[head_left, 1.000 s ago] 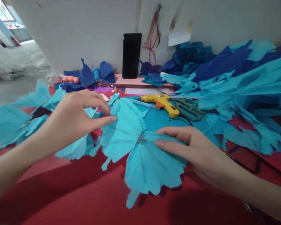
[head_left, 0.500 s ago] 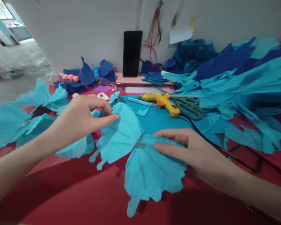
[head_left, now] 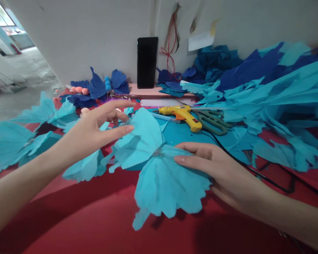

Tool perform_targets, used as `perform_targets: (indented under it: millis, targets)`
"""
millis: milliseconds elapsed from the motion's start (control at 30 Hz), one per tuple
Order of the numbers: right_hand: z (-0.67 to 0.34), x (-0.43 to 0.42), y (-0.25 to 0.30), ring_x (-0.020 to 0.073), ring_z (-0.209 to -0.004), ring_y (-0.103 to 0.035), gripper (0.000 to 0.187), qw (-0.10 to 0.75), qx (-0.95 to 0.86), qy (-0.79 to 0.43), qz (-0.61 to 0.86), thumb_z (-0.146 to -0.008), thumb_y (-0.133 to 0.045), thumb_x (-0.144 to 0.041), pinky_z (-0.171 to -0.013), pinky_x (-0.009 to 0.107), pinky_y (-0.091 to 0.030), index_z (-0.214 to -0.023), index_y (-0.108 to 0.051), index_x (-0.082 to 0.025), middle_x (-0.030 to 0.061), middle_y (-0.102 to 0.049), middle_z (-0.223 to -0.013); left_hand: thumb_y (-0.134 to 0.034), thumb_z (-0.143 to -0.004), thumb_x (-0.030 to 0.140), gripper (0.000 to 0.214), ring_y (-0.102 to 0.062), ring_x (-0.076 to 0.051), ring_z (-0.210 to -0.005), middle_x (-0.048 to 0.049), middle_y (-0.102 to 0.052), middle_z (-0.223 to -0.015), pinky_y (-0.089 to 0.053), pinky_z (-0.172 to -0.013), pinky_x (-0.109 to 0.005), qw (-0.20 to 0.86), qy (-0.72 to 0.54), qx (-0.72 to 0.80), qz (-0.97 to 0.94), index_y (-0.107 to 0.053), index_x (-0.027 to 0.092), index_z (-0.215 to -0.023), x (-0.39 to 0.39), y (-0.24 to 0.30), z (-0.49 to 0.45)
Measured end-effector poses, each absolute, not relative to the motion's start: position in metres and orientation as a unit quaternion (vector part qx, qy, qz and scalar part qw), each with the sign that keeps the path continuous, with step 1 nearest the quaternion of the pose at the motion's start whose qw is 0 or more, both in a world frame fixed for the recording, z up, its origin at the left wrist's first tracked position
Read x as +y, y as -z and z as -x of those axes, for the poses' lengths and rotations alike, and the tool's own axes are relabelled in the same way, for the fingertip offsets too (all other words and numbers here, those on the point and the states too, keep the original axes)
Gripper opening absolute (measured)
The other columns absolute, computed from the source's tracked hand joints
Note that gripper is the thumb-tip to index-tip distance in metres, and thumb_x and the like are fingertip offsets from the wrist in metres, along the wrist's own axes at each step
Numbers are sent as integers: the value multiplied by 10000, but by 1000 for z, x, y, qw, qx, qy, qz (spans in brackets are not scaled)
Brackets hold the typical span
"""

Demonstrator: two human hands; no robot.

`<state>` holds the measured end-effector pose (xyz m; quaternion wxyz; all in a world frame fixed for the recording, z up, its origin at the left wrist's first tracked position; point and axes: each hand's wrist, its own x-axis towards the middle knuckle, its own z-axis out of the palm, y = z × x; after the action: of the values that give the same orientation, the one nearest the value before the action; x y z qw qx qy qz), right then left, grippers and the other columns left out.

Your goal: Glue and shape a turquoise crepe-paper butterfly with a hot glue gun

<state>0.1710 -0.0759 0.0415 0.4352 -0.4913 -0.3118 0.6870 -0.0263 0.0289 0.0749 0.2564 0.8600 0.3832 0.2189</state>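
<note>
A light blue paper flower [head_left: 153, 165] with a glittery centre lies on the red table [head_left: 95, 218] in front of me. My right hand [head_left: 214, 169] rests on its right petal, fingers stretched flat and pointing toward the centre. My left hand [head_left: 95, 130] hovers at the upper left petal with its fingers spread apart, the thumb touching the petal's edge and the index finger lifted clear.
A yellow glue gun [head_left: 184, 114] and green scissors [head_left: 214, 123] lie behind the flower, with a black cord [head_left: 254, 171] running right. Piles of blue paper petals [head_left: 275, 102] fill the right side and more flowers [head_left: 21, 137] the left. A black phone [head_left: 147, 62] leans on the wall.
My left hand has let go its pinch on the upper left petal and spread its fingers. The flower has shifted slightly left. My right hand stays flat on the right petal.
</note>
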Motion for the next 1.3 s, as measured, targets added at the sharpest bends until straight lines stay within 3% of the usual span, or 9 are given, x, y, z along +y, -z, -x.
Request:
perform_targets:
  millis: [100,200,367,600,967,1300]
  targets:
    - [-170,-77,-43,36,-487,-529,96,437,-298,-694,489,-648,-671,-193,-459,112,-404,-702,-595,-170,-46,-605,-580,-550,-825,379,355,-460,-204,-1129,-13,-517,-1189,-359,-980,-333,187,-234,313,-901,-515,292,-1167,24,-75,27]
    - [-170,-79,-44,14,-463,-509,58,427,-294,-699,492,-724,-617,-234,-436,96,-376,-729,-594,-181,-66,-594,-581,-540,-839,340,250,-385,-211,-1201,-29,-470,-1239,-314,-1023,-339,109,-224,228,-941,-585,274,-1075,17,-76,25]
    - [-170,-82,-43,4,-424,-483,60,418,-303,-701,492,-747,-595,-248,-403,95,-343,-750,-593,-188,-83,-560,-533,-539,-834,266,152,-408,-222,-1174,-40,-480,-1239,-297,-1032,-378,91,-202,167,-961,-661,263,-926,8,-76,20]
    - [-170,-80,-38,24,-409,-467,122,443,-348,-686,461,-604,-701,-188,-355,121,-317,-701,-629,-199,-75,-567,-531,-560,-818,179,145,-439,-235,-1141,-87,-518,-1195,-304,-990,-427,74,-225,126,-963,-680,225,-885,7,-71,19]
    - [-171,-80,-39,83,-518,-550,64,439,-395,-657,469,-628,-684,-272,-431,173,-404,-674,-656,-237,-37,-622,-628,-579,-805,226,121,-449,-234,-1127,-72,-543,-1164,-307,-980,-422,77,-227,119,-963,-685,246,-859,8,-70,19]
    - [-170,-80,-41,49,-534,-549,93,435,-356,-684,464,-630,-701,-241,-466,119,-420,-690,-648,-194,-37,-630,-636,-563,-808,268,122,-474,-253,-1099,-68,-575,-1118,-334,-962,-454,74,-221,117,-965,-680,270,-845,10,-69,19]
